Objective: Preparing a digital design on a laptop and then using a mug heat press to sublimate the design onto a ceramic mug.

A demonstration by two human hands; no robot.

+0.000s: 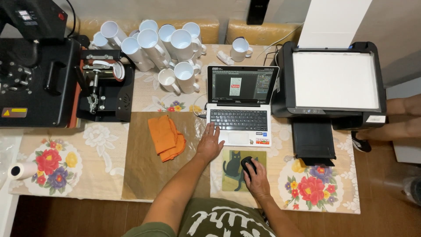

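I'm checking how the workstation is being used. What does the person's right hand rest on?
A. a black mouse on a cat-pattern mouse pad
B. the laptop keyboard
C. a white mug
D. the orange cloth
A: the right hand covers the black mouse on the cat mouse pad, while the left hand lies beside the laptop.

Workbench surroundings, seen from above.
White mugs (153, 44) cluster at the back beside a black mug press (103, 85) and heat press (37, 70); orange cloth (165, 137) lies on brown sheet (140, 171); printer (331, 83) stands right; paper roll (22, 170) far left.
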